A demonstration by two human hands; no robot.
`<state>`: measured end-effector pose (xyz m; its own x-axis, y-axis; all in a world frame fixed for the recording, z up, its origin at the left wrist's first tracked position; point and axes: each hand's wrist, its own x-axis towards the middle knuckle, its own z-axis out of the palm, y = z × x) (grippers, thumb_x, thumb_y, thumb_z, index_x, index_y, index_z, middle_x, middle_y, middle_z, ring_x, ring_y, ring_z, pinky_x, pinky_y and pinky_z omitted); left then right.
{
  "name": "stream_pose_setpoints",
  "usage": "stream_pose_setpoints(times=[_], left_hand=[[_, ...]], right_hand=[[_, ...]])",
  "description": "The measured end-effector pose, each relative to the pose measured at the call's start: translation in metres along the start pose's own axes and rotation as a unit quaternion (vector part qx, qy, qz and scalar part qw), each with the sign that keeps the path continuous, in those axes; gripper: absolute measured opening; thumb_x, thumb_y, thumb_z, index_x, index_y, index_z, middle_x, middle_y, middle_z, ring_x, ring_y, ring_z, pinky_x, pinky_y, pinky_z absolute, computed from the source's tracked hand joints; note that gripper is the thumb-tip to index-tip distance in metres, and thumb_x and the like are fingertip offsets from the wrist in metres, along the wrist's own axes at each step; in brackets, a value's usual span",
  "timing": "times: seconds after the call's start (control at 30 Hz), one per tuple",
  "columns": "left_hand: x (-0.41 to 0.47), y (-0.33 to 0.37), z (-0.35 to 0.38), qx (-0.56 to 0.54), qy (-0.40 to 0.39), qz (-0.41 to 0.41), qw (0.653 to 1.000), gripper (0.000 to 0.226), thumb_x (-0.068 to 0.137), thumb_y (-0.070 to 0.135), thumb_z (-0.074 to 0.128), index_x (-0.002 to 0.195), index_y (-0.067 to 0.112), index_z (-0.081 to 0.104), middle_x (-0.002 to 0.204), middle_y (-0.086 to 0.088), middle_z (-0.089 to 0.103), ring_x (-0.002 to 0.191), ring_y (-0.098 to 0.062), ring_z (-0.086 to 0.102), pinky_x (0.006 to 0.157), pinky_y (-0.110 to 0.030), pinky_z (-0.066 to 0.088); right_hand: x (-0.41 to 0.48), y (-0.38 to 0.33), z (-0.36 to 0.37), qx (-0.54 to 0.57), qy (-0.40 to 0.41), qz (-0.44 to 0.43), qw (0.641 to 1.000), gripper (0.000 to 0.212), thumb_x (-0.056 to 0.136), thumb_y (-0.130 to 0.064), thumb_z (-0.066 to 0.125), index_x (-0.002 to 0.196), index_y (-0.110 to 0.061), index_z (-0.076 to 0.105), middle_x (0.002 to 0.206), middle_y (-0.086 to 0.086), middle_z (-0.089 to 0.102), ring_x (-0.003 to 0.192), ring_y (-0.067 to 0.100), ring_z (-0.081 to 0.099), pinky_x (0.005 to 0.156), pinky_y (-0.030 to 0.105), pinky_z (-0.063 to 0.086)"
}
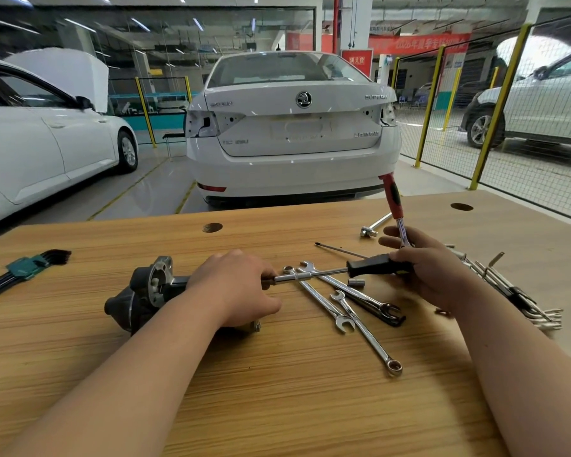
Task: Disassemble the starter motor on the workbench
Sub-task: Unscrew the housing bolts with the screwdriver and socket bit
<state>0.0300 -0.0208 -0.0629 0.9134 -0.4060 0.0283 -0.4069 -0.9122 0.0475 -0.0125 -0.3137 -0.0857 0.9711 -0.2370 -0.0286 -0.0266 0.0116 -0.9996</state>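
The dark starter motor lies on its side on the wooden workbench, left of centre, its flange facing up. My left hand grips the motor's right end and hides much of it. A black-handled driver with a long steel shaft reaches from the right into the motor end under my left hand. My right hand holds that black handle and also a red-handled ratchet, which stands up and tilts away.
Several combination wrenches lie crossed just right of the motor, with a small socket. A thin screwdriver and an extension bar lie farther back. Hex key sets sit at far left and far right.
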Motion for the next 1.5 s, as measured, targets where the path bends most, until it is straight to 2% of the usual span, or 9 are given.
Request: stream_pose_setpoints(times=[0.13, 0.3, 0.53, 0.73, 0.83, 0.93, 1.07, 1.27, 1.5], left_hand=[[0.000, 0.000, 0.000, -0.002, -0.004, -0.004, 1.000, 0.060, 0.071, 0.070, 0.056, 0.127, 0.052, 0.047, 0.120, 0.009, 0.050, 0.111, -0.019, 0.046, 0.077, -0.032, 0.040], [-0.002, 0.001, -0.001, 0.000, -0.013, -0.022, 1.000, 0.058, 0.071, 0.068, 0.055, 0.127, 0.053, 0.046, 0.123, 0.007, 0.049, 0.116, -0.023, 0.045, 0.085, -0.038, 0.046], [-0.003, 0.001, -0.001, -0.012, -0.002, -0.021, 1.000, 0.042, 0.072, 0.065, 0.055, 0.112, 0.052, 0.054, 0.109, 0.011, 0.050, 0.105, -0.019, 0.047, 0.077, -0.035, 0.043], [-0.002, -0.001, -0.002, -0.039, 0.002, -0.003, 0.999, 0.040, 0.073, 0.063, 0.057, 0.110, 0.050, 0.057, 0.109, 0.014, 0.054, 0.103, -0.015, 0.049, 0.077, -0.034, 0.044], [-0.003, -0.001, -0.003, -0.049, 0.004, 0.002, 0.999, 0.035, 0.074, 0.060, 0.059, 0.107, 0.049, 0.058, 0.105, 0.015, 0.055, 0.098, -0.013, 0.050, 0.073, -0.032, 0.042], [-0.003, -0.002, -0.002, -0.064, 0.012, 0.004, 0.998, 0.033, 0.073, 0.059, 0.060, 0.105, 0.049, 0.059, 0.105, 0.018, 0.057, 0.098, -0.012, 0.051, 0.077, -0.034, 0.047], [-0.005, -0.002, 0.000, -0.080, 0.034, 0.004, 0.996, 0.041, 0.073, 0.060, 0.062, 0.114, 0.052, 0.056, 0.113, 0.025, 0.057, 0.108, -0.011, 0.051, 0.083, -0.033, 0.046], [-0.004, 0.000, 0.001, -0.027, 0.011, 0.010, 1.000, 0.059, 0.071, 0.068, 0.053, 0.127, 0.050, 0.046, 0.130, 0.020, 0.051, 0.122, -0.015, 0.045, 0.097, -0.039, 0.043], [-0.004, 0.001, 0.000, -0.013, -0.004, -0.018, 1.000, 0.052, 0.069, 0.069, 0.053, 0.118, 0.051, 0.053, 0.117, 0.012, 0.052, 0.111, -0.020, 0.046, 0.091, -0.041, 0.046]], right_hand=[[0.001, 0.000, 0.000, 0.041, -0.005, -0.008, 0.999, 0.049, 0.089, 0.013, 0.043, 0.113, -0.026, 0.059, 0.124, 0.002, 0.058, 0.109, 0.029, 0.059, 0.073, 0.030, 0.049], [-0.001, -0.001, -0.003, 0.135, -0.025, 0.014, 0.990, 0.060, 0.084, 0.020, 0.032, 0.115, -0.021, 0.061, 0.126, 0.008, 0.058, 0.112, 0.032, 0.057, 0.082, 0.035, 0.048], [-0.004, -0.003, 0.000, 0.273, -0.006, 0.080, 0.959, 0.026, 0.092, -0.011, 0.047, 0.113, -0.013, 0.061, 0.107, 0.013, 0.074, 0.087, 0.028, 0.073, 0.080, 0.038, 0.055], [-0.013, 0.004, 0.006, -0.008, 0.029, 0.076, 0.997, 0.020, 0.099, -0.023, 0.053, 0.117, -0.020, 0.060, 0.100, 0.011, 0.074, 0.085, 0.033, 0.073, 0.063, 0.040, 0.059], [-0.015, 0.008, 0.007, -0.215, 0.096, -0.001, 0.972, 0.022, 0.100, -0.037, 0.050, 0.117, -0.029, 0.061, 0.098, 0.001, 0.068, 0.079, 0.022, 0.066, 0.067, 0.033, 0.053], [-0.017, 0.009, 0.005, -0.134, 0.051, -0.012, 0.990, 0.018, 0.100, -0.026, 0.053, 0.117, -0.027, 0.060, 0.095, 0.001, 0.074, 0.064, 0.015, 0.061, 0.055, 0.028, 0.051], [-0.015, 0.007, -0.002, -0.036, 0.013, -0.007, 0.999, 0.039, 0.096, -0.004, 0.054, 0.130, -0.022, 0.054, 0.115, 0.002, 0.067, 0.107, 0.019, 0.062, 0.088, 0.032, 0.051], [-0.016, 0.007, -0.003, 0.061, -0.018, 0.004, 0.998, 0.051, 0.091, 0.011, 0.046, 0.128, -0.023, 0.054, 0.125, 0.003, 0.059, 0.111, 0.027, 0.059, 0.085, 0.038, 0.052], [-0.019, 0.004, 0.004, -0.034, 0.028, -0.017, 0.999, 0.016, 0.101, -0.020, 0.050, 0.112, -0.027, 0.057, 0.108, 0.000, 0.071, 0.083, 0.028, 0.071, 0.059, 0.033, 0.056]])
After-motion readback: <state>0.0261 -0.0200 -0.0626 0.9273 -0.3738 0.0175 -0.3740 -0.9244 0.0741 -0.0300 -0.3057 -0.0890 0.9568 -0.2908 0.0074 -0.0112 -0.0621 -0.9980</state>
